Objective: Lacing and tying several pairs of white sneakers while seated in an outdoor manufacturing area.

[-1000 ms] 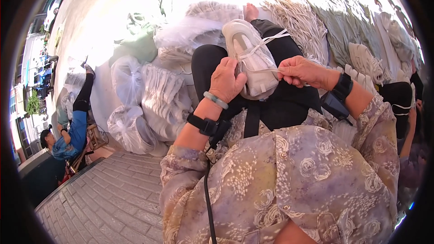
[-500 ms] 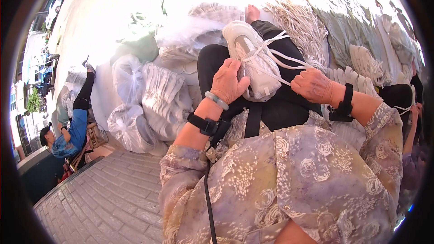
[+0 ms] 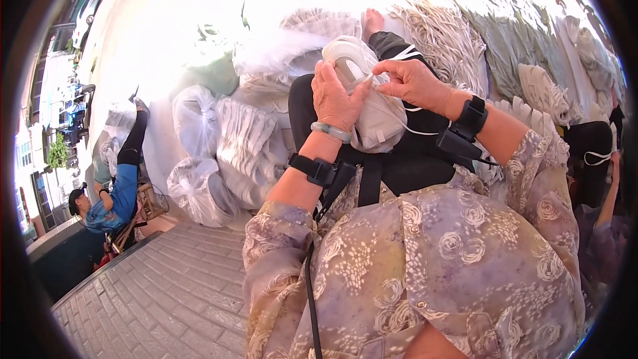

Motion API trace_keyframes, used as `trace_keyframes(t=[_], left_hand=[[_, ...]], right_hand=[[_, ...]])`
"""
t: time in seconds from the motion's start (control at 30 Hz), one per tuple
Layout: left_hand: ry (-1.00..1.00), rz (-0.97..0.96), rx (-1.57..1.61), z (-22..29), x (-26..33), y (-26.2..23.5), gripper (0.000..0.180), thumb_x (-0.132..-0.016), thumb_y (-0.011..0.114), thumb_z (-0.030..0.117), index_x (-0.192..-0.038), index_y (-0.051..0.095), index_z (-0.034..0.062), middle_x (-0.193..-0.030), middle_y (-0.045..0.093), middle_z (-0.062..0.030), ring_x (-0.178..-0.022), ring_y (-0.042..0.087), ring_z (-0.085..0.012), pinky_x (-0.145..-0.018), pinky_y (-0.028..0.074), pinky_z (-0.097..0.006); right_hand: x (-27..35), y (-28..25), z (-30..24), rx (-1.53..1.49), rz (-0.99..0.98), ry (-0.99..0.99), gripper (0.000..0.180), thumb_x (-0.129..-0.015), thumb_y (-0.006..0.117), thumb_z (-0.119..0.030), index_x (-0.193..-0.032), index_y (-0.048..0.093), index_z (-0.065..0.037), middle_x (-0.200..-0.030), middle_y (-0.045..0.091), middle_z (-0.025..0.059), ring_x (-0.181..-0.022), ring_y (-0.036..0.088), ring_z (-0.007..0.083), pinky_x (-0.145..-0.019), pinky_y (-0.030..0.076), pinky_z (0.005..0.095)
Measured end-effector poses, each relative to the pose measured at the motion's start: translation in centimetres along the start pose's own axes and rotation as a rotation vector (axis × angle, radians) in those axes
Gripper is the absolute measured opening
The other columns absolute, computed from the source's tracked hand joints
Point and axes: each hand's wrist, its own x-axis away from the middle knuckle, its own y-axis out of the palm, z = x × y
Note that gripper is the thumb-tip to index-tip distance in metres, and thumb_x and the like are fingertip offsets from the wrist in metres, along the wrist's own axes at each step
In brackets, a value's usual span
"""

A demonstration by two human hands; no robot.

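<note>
A white sneaker lies on my lap, its toe pointing away from me. My left hand is closed around the shoe's left side, with the thumb over the lacing area. Above the shoe's middle, my right hand pinches a white shoelace close to my left thumb. Loose lace also shows beyond my right hand and loops down along the shoe's right side. My fingers hide most of the eyelets.
Bundled pale shoes and clear plastic bags lie to the left. A heap of white laces lies at the far right. Another person sits at the left, and another person's arm shows at the right edge.
My right hand has moved left from beside the shoe to above its lacing, drawing the lace in. My left hand has shifted up toward the toe, its thumb now near the right fingertips.
</note>
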Motion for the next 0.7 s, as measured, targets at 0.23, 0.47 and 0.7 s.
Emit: trace_keyframes(t=[0.23, 0.47, 0.7], left_hand=[[-0.072, 0.006, 0.062, 0.7, 0.1, 0.7, 0.083, -0.059, 0.078, 0.031, -0.118, 0.034, -0.0049, -0.110, 0.048, -0.0219, -0.103, 0.052, -0.0330, -0.086, 0.043, -0.039], [-0.149, -0.114, 0.162, 0.6, -0.1, 0.9, 0.105, -0.059, 0.079, 0.033, -0.133, 0.016, -0.0069, -0.126, 0.038, -0.0247, -0.115, 0.043, -0.0361, -0.095, 0.038, -0.039], [-0.186, -0.086, 0.055, 1.8, 0.1, 1.3, 0.110, -0.056, 0.079, 0.041, -0.134, 0.017, -0.0040, -0.124, 0.042, -0.0260, -0.113, 0.047, -0.0364, -0.092, 0.041, -0.040]], right_hand=[[-2.2, -0.1, 2.0, -0.002, -0.173, -0.031, 0.074, -0.062, 0.079, -0.037, -0.121, 0.046, -0.007, -0.062, 0.043, -0.0006, -0.062, 0.048, 0.0138, -0.058, 0.038, 0.0276], [-0.8, -0.8, 0.2, 0.162, -0.055, -0.090, 0.063, -0.063, 0.073, -0.022, -0.116, 0.046, 0.000, -0.066, 0.053, 0.0068, -0.067, 0.058, 0.0237, -0.061, 0.045, 0.0344], [0.0, 1.7, -1.7, 0.621, 0.039, -0.089, 0.021, -0.067, 0.058, -0.008, -0.085, 0.053, 0.002, -0.074, 0.060, 0.0201, -0.072, 0.061, 0.0372, -0.063, 0.048, 0.0447]])
